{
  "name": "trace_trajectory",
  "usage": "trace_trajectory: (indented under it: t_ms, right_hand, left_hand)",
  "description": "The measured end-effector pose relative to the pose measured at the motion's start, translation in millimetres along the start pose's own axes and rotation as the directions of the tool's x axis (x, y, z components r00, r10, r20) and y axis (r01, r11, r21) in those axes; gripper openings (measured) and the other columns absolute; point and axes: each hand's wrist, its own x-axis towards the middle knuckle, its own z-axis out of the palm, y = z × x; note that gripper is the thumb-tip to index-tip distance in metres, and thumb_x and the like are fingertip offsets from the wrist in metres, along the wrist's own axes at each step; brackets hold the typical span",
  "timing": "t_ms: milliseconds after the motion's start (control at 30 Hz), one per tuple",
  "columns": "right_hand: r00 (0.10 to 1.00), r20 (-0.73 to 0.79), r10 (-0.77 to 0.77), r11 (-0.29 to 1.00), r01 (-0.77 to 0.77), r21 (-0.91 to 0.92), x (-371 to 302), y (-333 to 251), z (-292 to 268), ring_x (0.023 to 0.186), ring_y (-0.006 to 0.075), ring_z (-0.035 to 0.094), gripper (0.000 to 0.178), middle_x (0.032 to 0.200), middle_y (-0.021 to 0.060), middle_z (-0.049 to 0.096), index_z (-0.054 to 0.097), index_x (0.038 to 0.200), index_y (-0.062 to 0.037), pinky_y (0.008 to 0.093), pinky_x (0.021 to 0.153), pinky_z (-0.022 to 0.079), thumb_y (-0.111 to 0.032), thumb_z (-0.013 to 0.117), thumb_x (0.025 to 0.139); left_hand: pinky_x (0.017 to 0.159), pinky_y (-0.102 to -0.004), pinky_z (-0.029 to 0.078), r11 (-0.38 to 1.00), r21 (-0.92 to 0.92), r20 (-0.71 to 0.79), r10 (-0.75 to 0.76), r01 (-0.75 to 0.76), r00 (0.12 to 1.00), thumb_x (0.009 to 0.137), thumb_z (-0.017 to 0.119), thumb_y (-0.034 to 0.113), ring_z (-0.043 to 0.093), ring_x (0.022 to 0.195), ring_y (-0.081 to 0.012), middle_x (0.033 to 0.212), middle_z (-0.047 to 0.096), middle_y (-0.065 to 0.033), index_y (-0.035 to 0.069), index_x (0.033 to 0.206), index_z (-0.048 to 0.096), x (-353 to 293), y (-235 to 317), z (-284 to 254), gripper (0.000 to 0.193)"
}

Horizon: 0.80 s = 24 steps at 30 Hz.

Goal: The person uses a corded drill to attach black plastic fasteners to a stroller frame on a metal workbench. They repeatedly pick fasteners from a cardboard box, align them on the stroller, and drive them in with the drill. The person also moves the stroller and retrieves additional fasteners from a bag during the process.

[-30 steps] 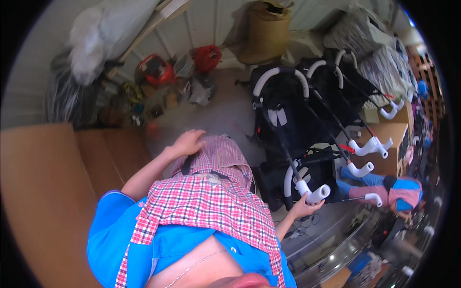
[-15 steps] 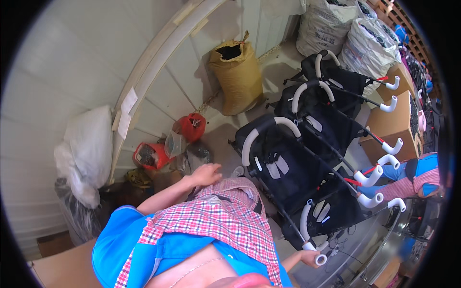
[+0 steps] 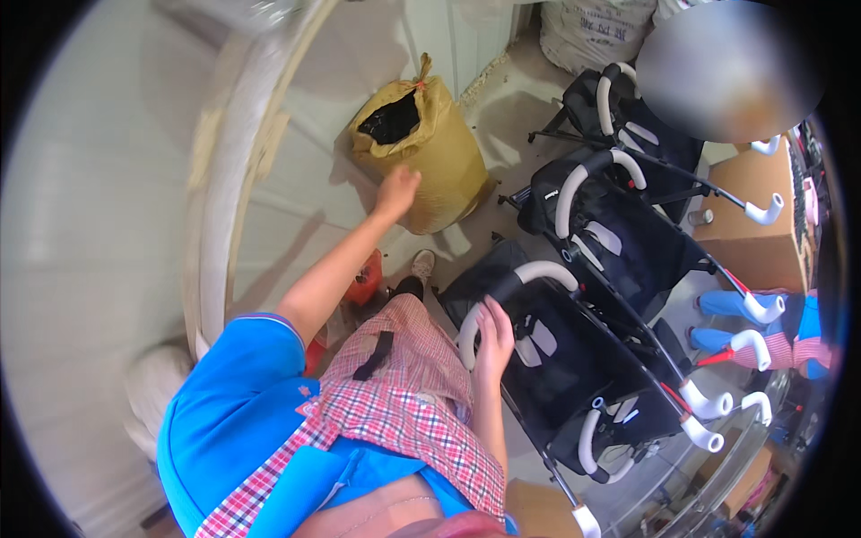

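My left hand [image 3: 397, 190] reaches out in front of the tan woven sack [image 3: 439, 170]. Its fingers look loosely curled, and nothing shows in them. The sack stands upright with its mouth open, and black material [image 3: 391, 121] is visible inside. Fingers stretched, my right hand [image 3: 493, 339] is by the grey padded bumper bar [image 3: 547, 274] of the nearest black stroller [image 3: 560, 350]; whether it touches the bar I cannot tell. White curved handle grips [image 3: 700, 434] stick out at the stroller's right end.
More black strollers [image 3: 614, 233] stand in a row on the right. Beyond them are a cardboard box [image 3: 740, 215] and a white sack [image 3: 596, 36]. A red bag [image 3: 363, 280] lies near my shoe [image 3: 423, 264]. The pale panel wall [image 3: 117, 197] fills the left side. A person [image 3: 717, 309] stands at far right.
My left hand has moved forward to the tan sack. My right hand has let go of the white handle grip at lower right and come up beside the bumper bar. My view has shifted.
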Motion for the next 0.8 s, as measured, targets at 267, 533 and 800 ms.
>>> trace_trajectory:
  t_ms: [267, 533, 800]
  right_hand:
    - [0.946, 0.31, 0.092, 0.995, -0.098, 0.005, 278, 44, 290, 0.125, 0.022, 0.048, 0.049, 0.136, 0.0162, 0.052, 0.046, 0.135, 0.0072, 0.0309, 0.105, 0.036, -0.02, 0.055, 0.096]
    - [0.982, 0.123, -0.142, 0.867, 0.183, -0.463, 436, 161, 375, 0.12, 0.0434, 0.051, 0.057, 0.13, 0.0315, 0.051, 0.043, 0.133, 0.0099, 0.0421, 0.104, 0.038, -0.017, 0.058, 0.086]
    - [0.948, 0.299, -0.109, 0.771, 0.27, -0.577, 475, 188, 378, 0.117, 0.0378, 0.053, 0.054, 0.124, 0.0234, 0.058, 0.063, 0.118, 0.0009, 0.0412, 0.101, 0.04, -0.045, 0.053, 0.091]
  left_hand:
    - [0.1, -0.0452, 0.038, 0.653, -0.623, -0.064, -0.59, 0.43, 0.805, 0.092, 0.059, 0.03, 0.048, 0.124, -0.0327, 0.138, 0.049, -0.0182, -0.002, 0.136, 0.045, 248, -61, 0, 0.056]
    - [0.103, -0.0391, 0.038, 0.771, -0.449, -0.232, -0.589, 0.452, 0.774, 0.091, 0.057, 0.035, 0.046, 0.125, -0.0271, 0.142, 0.046, -0.0131, 0.008, 0.141, 0.043, 317, -186, 8, 0.059]
    - [0.104, -0.0365, 0.037, 0.708, -0.648, -0.157, -0.483, 0.279, 0.861, 0.096, 0.048, 0.047, 0.044, 0.128, -0.0248, 0.143, 0.045, -0.0099, 0.008, 0.142, 0.041, 319, -169, 41, 0.061]
